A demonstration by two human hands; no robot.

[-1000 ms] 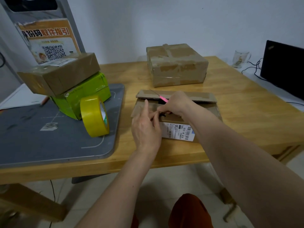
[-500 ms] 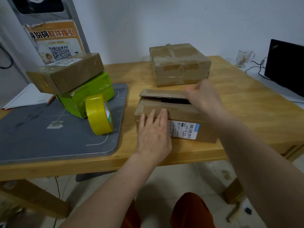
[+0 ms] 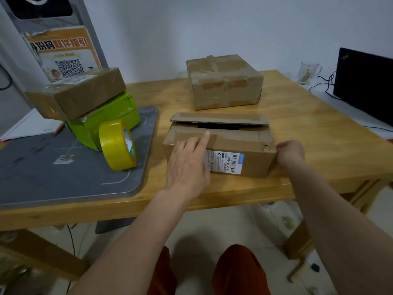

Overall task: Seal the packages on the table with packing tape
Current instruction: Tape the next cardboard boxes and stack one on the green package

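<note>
A brown cardboard package (image 3: 244, 143) with a white barcode label lies at the near middle of the wooden table (image 3: 308, 124). Its far flap stands slightly raised, leaving a dark gap along the top. My left hand (image 3: 187, 165) rests on the package's front left, its index finger straight and pressing the near flap. My right hand (image 3: 290, 153) is curled against the package's right end, with a sliver of a pink tool showing at the thumb. A roll of yellow packing tape (image 3: 117, 143) stands on edge to the left of the package, touched by neither hand.
A taped brown package (image 3: 225, 86) sits behind the open one. On the grey mat (image 3: 42, 177) at left, a brown box (image 3: 85, 92) lies on top of a green box (image 3: 114, 116). A glass mug (image 3: 308, 72) and a black monitor (image 3: 365, 81) with cables stand at right.
My right hand has moved from the package's far flap to its right end. My left hand went from lying flat on the front to pressing the near flap with one finger.
</note>
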